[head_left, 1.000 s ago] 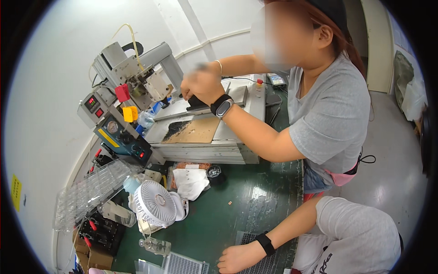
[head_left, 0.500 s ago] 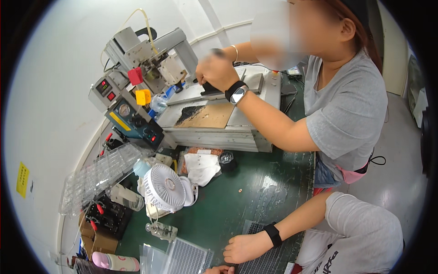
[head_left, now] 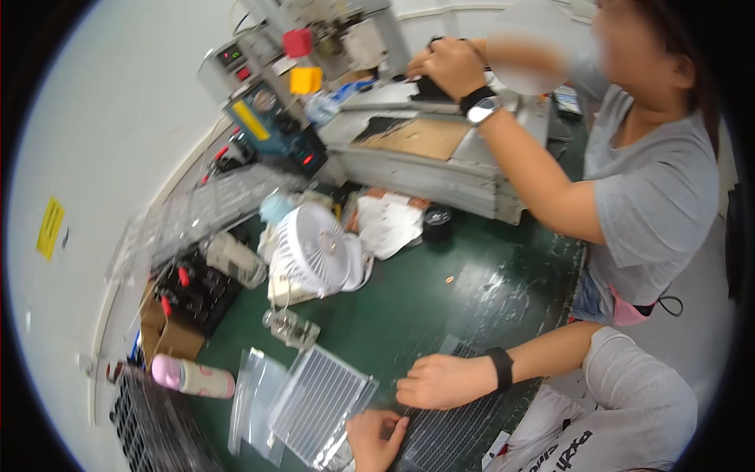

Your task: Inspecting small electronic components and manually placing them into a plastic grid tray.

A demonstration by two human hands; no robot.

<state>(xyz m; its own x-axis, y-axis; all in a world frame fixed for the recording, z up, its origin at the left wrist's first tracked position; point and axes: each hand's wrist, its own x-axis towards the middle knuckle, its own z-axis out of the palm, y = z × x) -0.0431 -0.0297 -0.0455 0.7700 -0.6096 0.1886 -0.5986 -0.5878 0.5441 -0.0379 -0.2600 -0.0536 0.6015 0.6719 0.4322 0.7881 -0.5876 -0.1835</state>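
My right hand (head_left: pixel 444 382), with a black band at the wrist, rests over a dark gridded tray (head_left: pixel 460 417) near the table's lower right edge. Its fingers curl under and their tips are hidden; whether they pinch something small cannot be made out. Close beside it, at the lower edge, my left hand (head_left: pixel 371 440) is bent with thumb and forefinger tips nearly together at the tray's near edge. Anything between them is too small to see. Just left of that hand lies a clear tray with pale striped rows (head_left: pixel 318 405), overlapping clear plastic sleeves (head_left: pixel 255 401).
A co-worker's hand (head_left: pixel 452 67) holds a dark piece over a bench machine (head_left: pixel 425 177). On the green table (head_left: pixel 409 315) stand a white fan (head_left: pixel 314 248), a small glass bottle (head_left: pixel 291 326), a pink-capped bottle (head_left: pixel 193 376), a black round container (head_left: pixel 437 224) and a white cloth (head_left: pixel 385 224).
The view has tilted down, so the table sits higher in the picture. More of my left hand shows, beside the right hand, which stays over the dark tray.
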